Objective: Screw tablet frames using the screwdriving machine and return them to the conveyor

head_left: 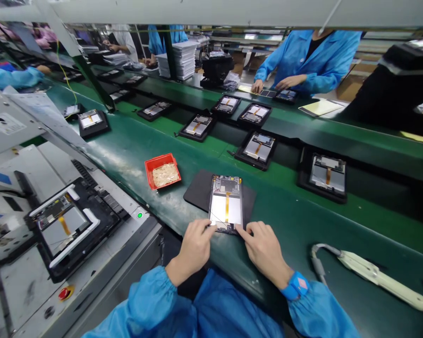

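Note:
An opened tablet [226,206], its circuit board, white battery area and orange ribbon cable exposed, lies on a dark flat pad [196,191]. My left hand [194,244] is closed at its lower left corner, fingertips on the edge. At the lower right corner, my right hand [265,248] presses a fingertip down with its other fingers curled. A blue wrist strap [296,285] sits round my right wrist. Anything small beneath the fingertips is hidden. To the left of the pad, a red tray [148,174] holds many small pale pieces.
Several more opened tablets in black trays [257,149] lie along the green conveyor [285,180]. At left is a machine holding another tablet in a black fixture [102,220]. A pale corded hand tool [380,278] lies at right. A co-worker in blue [312,61] works opposite.

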The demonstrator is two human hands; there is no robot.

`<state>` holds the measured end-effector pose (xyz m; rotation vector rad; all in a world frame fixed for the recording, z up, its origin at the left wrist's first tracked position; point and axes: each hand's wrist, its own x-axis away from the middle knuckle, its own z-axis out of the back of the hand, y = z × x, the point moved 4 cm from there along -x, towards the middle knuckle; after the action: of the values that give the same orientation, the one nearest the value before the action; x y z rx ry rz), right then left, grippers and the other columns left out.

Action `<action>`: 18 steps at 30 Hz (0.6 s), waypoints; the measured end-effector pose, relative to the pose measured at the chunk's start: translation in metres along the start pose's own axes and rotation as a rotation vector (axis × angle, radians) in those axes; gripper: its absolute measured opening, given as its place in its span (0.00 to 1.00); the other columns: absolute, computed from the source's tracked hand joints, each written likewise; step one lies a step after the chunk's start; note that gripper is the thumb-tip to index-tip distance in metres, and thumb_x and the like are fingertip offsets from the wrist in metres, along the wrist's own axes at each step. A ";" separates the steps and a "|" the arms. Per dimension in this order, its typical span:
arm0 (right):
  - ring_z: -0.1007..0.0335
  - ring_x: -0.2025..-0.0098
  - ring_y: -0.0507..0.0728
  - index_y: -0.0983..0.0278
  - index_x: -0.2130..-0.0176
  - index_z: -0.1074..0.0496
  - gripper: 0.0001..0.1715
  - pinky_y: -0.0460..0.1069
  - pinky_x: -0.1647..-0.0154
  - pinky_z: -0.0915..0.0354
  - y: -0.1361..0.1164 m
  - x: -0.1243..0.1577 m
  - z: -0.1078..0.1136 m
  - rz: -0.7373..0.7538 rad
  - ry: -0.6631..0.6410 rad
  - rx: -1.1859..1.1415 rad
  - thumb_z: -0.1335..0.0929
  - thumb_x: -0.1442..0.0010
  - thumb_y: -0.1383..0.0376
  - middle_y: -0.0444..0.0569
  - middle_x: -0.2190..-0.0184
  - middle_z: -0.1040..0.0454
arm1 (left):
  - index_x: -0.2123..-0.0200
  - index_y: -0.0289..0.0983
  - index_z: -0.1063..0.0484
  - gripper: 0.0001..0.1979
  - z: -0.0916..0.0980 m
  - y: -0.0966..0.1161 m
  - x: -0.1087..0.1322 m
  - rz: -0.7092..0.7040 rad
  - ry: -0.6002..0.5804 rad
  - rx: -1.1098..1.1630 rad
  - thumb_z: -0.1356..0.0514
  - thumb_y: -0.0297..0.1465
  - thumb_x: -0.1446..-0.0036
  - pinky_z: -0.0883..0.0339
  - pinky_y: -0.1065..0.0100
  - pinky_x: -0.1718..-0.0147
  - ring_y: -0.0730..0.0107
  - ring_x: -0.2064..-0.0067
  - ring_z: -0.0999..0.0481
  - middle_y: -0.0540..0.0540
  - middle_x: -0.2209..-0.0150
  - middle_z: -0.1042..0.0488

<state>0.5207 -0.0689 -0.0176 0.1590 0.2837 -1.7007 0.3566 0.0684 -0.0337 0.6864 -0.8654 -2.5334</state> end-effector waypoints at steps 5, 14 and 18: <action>0.37 0.60 0.59 0.64 0.44 0.28 0.21 0.55 0.60 0.39 0.021 0.015 0.003 -0.165 0.097 -0.191 0.40 0.32 0.71 0.53 0.62 0.30 | 0.54 0.34 0.32 0.15 -0.013 -0.037 -0.007 0.702 -0.064 0.770 0.42 0.35 0.42 0.31 0.66 0.77 0.66 0.72 0.24 0.44 0.67 0.24; 0.28 0.55 0.59 0.60 0.52 0.25 0.13 0.53 0.53 0.34 0.034 -0.011 0.033 -0.329 0.330 -0.475 0.36 0.32 0.62 0.50 0.56 0.25 | 0.69 0.34 0.33 0.14 -0.008 -0.008 -0.022 0.702 0.059 1.250 0.34 0.38 0.51 0.49 0.77 0.86 0.81 0.86 0.40 0.53 0.81 0.30; 0.27 0.54 0.60 0.59 0.55 0.24 0.14 0.53 0.49 0.36 0.017 -0.061 0.042 -0.320 0.324 -0.543 0.35 0.35 0.56 0.48 0.55 0.24 | 0.67 0.34 0.31 0.15 0.048 -0.014 0.026 0.660 0.239 1.286 0.33 0.39 0.49 0.48 0.75 0.86 0.79 0.86 0.39 0.56 0.83 0.36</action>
<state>0.5493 -0.0248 0.0372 -0.0182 1.0433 -1.8435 0.3064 0.0881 -0.0181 0.7890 -2.1488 -1.0763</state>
